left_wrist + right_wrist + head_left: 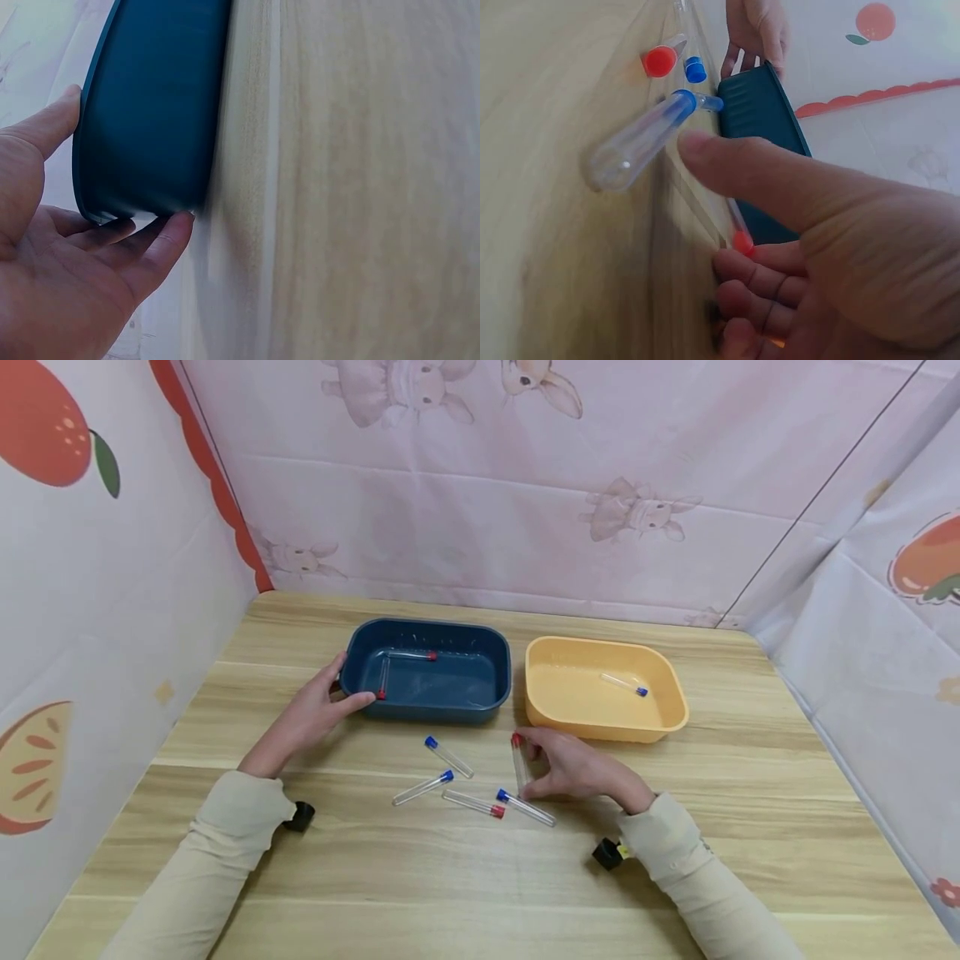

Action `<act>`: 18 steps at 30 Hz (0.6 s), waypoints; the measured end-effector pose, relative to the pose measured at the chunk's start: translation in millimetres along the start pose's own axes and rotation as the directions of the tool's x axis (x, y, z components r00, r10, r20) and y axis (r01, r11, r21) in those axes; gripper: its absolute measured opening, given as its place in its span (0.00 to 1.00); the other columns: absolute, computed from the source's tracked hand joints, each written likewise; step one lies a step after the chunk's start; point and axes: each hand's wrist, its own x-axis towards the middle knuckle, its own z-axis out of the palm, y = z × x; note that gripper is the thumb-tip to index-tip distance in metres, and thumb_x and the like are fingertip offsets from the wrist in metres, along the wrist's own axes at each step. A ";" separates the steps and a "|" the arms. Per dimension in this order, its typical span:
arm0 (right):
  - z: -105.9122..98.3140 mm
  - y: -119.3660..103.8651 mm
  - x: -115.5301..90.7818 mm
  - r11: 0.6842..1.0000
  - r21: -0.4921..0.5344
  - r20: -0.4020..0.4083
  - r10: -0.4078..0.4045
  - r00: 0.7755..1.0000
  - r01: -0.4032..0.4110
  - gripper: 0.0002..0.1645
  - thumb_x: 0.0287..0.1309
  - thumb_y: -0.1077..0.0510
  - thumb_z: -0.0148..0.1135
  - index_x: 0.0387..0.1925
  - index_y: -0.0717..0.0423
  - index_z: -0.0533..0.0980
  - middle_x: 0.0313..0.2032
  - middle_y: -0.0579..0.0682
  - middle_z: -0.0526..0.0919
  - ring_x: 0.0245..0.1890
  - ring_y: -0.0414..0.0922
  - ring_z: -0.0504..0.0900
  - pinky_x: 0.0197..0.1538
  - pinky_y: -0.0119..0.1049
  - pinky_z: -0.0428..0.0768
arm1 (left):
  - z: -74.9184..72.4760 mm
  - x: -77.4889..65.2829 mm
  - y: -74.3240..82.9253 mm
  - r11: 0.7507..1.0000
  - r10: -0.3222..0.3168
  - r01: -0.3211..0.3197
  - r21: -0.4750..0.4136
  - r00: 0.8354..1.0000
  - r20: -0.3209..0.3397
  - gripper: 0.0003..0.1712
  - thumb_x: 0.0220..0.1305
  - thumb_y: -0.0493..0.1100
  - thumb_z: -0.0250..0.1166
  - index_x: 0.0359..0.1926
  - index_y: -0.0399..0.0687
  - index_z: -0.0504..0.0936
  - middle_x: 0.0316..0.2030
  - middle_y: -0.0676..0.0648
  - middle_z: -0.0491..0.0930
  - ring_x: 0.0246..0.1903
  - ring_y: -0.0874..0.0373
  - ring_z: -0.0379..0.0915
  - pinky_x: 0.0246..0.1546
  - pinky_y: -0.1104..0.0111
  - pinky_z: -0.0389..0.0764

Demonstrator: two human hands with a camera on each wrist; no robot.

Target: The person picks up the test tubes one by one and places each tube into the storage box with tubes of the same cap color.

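Note:
My left hand (311,714) holds the left front corner of a dark blue bin (431,712); in the left wrist view its thumb is at the rim and its fingertips (178,225) lie against the end wall. Two red-capped test tubes lie inside that bin. My right hand (573,766) holds a clear test tube with a red cap (516,740), fingers at the cap and thumb by the glass end. Beside the thumb lies a blue-capped tube (531,810). In the right wrist view the held tube's red cap (742,243) shows at the fingertips, its glass partly hidden behind the thumb.
A yellow bin (585,725) stands right of the blue one, with one blue-capped tube (624,684) inside. On the wooden table (450,893) before the bins lie two more blue-capped tubes and a red-capped tube (472,803). Printed cloth walls surround the table's back and sides.

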 end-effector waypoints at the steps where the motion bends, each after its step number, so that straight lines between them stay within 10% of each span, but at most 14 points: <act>1: -0.1 0.9 -0.5 1.000 0.015 -0.004 -0.004 1.000 0.005 0.42 0.50 0.49 0.83 0.61 0.61 0.73 0.38 0.46 0.76 0.35 0.43 0.73 0.36 0.34 0.73 | -0.3 0.4 0.0 1.000 0.000 0.000 0.000 1.000 0.001 0.57 0.74 0.58 0.63 0.83 0.43 0.34 0.81 0.32 0.41 0.76 0.32 0.49 0.73 0.41 0.57; 18: -3.0 -1.6 -12.6 0.996 0.064 -0.047 -0.052 0.998 0.055 0.50 0.52 0.43 0.81 0.69 0.61 0.69 0.47 0.46 0.80 0.43 0.44 0.78 0.48 0.38 0.82 | 0.7 0.4 0.3 1.000 0.014 -0.014 0.020 1.000 0.002 0.59 0.73 0.61 0.63 0.83 0.42 0.34 0.80 0.31 0.41 0.76 0.32 0.50 0.73 0.41 0.57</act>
